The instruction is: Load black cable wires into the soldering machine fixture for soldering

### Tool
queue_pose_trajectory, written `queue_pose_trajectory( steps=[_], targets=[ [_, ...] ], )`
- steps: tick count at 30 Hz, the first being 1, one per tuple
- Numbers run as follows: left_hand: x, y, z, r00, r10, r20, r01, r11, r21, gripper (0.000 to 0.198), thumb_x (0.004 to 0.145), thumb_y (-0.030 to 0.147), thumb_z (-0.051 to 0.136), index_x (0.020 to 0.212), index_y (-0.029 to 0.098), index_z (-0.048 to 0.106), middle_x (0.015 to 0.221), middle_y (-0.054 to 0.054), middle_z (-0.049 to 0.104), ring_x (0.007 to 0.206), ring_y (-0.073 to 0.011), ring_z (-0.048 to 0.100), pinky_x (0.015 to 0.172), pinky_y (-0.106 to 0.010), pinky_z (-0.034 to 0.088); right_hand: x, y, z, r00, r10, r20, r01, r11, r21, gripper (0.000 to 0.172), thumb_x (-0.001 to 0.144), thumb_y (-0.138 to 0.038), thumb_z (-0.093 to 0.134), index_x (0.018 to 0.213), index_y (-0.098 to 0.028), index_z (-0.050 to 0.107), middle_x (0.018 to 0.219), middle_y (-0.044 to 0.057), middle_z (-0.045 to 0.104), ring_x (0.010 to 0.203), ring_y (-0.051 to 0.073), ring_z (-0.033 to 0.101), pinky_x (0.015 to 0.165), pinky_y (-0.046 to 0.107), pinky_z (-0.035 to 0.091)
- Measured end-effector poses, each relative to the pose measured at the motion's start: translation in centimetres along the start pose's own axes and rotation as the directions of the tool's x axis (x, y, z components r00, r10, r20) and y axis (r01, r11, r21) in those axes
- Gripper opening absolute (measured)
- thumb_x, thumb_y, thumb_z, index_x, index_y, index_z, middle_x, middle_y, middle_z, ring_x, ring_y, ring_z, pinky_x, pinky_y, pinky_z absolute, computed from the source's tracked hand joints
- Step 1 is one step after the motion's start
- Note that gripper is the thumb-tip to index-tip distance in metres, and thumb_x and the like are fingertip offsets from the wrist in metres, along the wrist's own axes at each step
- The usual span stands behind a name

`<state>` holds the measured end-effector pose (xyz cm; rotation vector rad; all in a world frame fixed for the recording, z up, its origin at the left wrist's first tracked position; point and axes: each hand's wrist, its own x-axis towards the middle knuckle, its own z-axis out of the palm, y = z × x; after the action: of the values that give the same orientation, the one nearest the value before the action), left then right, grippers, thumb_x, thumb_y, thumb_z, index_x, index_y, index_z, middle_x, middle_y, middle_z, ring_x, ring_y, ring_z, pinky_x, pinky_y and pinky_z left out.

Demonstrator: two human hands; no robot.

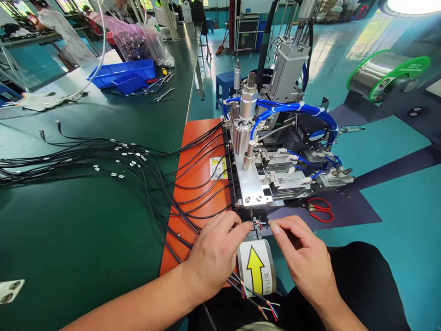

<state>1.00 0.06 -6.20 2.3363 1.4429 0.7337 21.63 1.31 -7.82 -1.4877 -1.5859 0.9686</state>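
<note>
My left hand (215, 253) is closed over a black cable at the front end of the machine's cable rail. Thin coloured wires (261, 223) fan out of that cable's stripped end, just past my left fingertips. My right hand (306, 262) pinches thumb to forefinger at the tips of these wires; what lies between the fingertips is too small to make out. Below my left hand, several black cables with bared coloured wire ends (253, 296) hang past a roller with a yellow arrow (255, 266). More black cables (203, 186) run in a row across the orange plate (189, 151) into the rail.
The metal machine (246, 179) with blue air hoses (292, 108) stands ahead. Red-handled scissors (320, 209) lie right of it; a solder wire spool (386, 76) hangs farther right. On the green table (86, 230) are a cable bundle (69, 156), blue bins (127, 76) and wrenches (163, 94).
</note>
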Motion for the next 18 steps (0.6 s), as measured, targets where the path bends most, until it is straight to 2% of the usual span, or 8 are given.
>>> queue_pose_trajectory(
  steps=[18],
  targets=[
    [-0.11,-0.09,0.01,1.0,0.007,-0.004,-0.007,1.0,-0.005,0.03,0.091,0.005,0.047,0.114,0.017,0.063,0.093,-0.007,0.057,0.085,-0.0205,0.054,0.075,-0.035,0.052,0.4,-0.45,0.5,0.998,-0.058,-0.005,0.058,0.998,0.002,0.019,0.094,-0.036,0.06,0.101,-0.024,0.074,0.095,0.006,0.066,0.088,0.021,0.063,0.074,0.031,0.051]
  ],
)
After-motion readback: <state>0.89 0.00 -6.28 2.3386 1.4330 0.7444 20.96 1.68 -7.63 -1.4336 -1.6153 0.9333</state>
